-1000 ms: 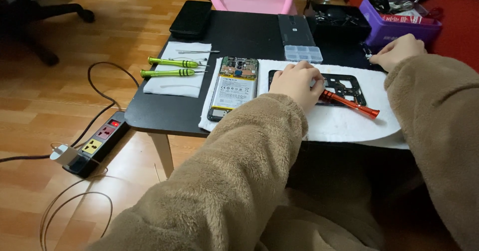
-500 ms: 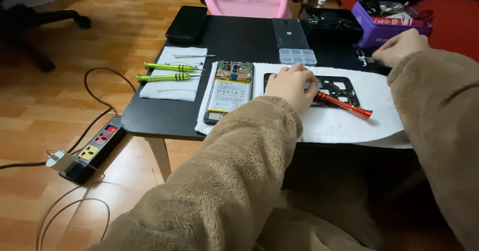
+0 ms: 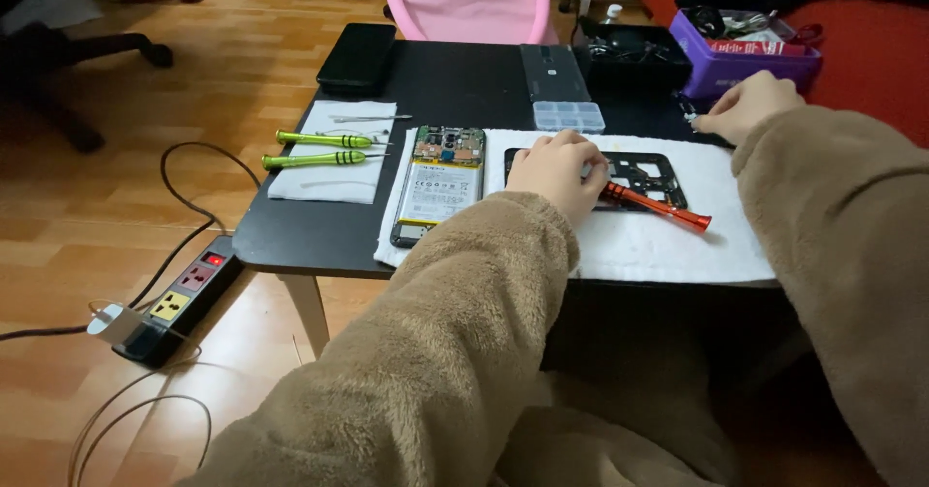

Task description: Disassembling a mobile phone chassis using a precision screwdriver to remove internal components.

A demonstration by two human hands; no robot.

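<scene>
Now the left hand is laid, fingers curled together, on the black phone frame, which lies on the white cloth. Just left of the frame the opened phone is placed. Beside the frame's right part an orange screwdriver is seen. The right hand, beyond the frame, seems loosely closed; whether something is held cannot be told.

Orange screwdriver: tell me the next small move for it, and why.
Probably the left hand should lift the orange screwdriver tip-down over the black phone frame. The tool lies flat on the white cloth under that hand, while the right hand rests at the table's far edge.
</scene>
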